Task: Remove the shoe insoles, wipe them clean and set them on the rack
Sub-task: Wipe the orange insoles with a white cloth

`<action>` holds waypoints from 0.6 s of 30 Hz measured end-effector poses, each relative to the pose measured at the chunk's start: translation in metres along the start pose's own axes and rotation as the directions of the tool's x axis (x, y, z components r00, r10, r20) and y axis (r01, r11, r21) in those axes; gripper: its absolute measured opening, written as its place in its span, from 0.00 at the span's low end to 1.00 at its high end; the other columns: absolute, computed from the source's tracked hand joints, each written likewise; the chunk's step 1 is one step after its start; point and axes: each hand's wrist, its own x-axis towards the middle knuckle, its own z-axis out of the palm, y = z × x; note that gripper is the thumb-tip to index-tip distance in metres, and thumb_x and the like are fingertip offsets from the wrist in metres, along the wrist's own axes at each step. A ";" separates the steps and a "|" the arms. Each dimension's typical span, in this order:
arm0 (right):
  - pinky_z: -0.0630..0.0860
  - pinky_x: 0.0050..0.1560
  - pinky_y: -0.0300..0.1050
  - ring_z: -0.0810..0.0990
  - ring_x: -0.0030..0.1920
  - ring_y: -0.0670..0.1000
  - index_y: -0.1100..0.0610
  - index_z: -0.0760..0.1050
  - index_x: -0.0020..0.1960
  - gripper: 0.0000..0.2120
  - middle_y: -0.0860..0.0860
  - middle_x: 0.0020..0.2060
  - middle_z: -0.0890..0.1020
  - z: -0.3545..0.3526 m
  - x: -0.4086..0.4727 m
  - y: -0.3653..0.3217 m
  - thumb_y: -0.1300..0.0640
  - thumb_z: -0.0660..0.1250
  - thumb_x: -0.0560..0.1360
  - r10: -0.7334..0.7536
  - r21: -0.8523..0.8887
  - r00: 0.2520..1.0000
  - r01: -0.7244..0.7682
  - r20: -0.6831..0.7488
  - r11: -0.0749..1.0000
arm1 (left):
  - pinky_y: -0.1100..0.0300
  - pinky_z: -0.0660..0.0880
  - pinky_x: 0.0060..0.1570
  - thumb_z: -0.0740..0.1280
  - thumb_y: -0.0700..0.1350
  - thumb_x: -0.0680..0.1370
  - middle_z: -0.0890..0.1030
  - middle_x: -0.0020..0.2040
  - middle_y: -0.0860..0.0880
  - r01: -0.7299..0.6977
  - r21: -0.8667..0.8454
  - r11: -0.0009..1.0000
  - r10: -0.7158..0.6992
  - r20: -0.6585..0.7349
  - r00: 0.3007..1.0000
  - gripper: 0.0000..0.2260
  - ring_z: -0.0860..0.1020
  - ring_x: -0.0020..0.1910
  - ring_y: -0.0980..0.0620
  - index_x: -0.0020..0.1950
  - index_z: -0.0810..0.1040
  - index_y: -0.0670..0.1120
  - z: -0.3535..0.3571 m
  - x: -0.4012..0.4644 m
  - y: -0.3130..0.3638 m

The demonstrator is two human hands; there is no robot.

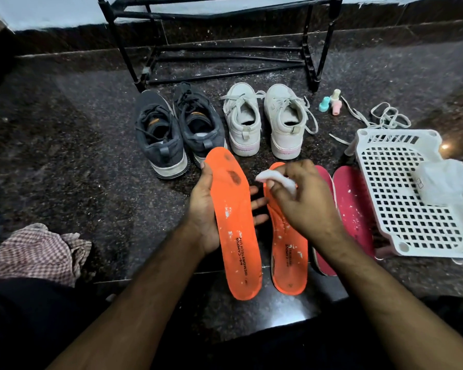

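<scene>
Dark stone floor. My left hand (206,209) grips the orange insole (234,222); my right hand (300,201) pinches a wipe (271,177): scrub the toe stains firmly.

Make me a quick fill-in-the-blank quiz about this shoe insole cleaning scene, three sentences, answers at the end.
1. The left hand holds an insole coloured ____.
2. The right hand pinches a white ____.
3. The two pink insoles lie beside a white plastic ____.

Missing words: orange; wipe; basket
</scene>
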 end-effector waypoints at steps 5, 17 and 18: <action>0.75 0.46 0.41 0.80 0.44 0.47 0.51 0.78 0.55 0.09 0.45 0.44 0.81 0.005 -0.009 -0.014 0.60 0.69 0.75 -0.089 0.044 0.991 0.085 0.101 0.995 | 0.40 0.76 0.56 0.49 0.75 0.76 0.82 0.58 0.35 -0.022 -0.016 1.000 0.023 0.037 0.999 0.42 0.83 0.53 0.37 0.63 0.78 0.40 0.007 -0.003 -0.005; 0.73 0.45 0.40 0.77 0.47 0.48 0.55 0.81 0.61 0.16 0.51 0.48 0.77 0.017 -0.031 -0.030 0.57 0.63 0.76 -0.439 -0.078 0.845 0.482 0.306 0.873 | 0.55 0.80 0.29 0.48 0.73 0.77 0.82 0.32 0.41 -0.048 -0.049 0.998 0.047 -0.032 0.998 0.37 0.83 0.30 0.44 0.42 0.78 0.41 0.006 0.000 -0.003; 0.73 0.45 0.43 0.78 0.47 0.51 0.54 0.82 0.61 0.15 0.51 0.48 0.77 0.016 -0.030 -0.029 0.56 0.64 0.76 -0.463 -0.107 0.827 0.517 0.319 0.849 | 0.53 0.81 0.30 0.48 0.74 0.77 0.82 0.34 0.40 -0.026 -0.071 0.997 0.025 -0.006 1.000 0.38 0.83 0.31 0.43 0.43 0.78 0.40 0.006 -0.001 -0.003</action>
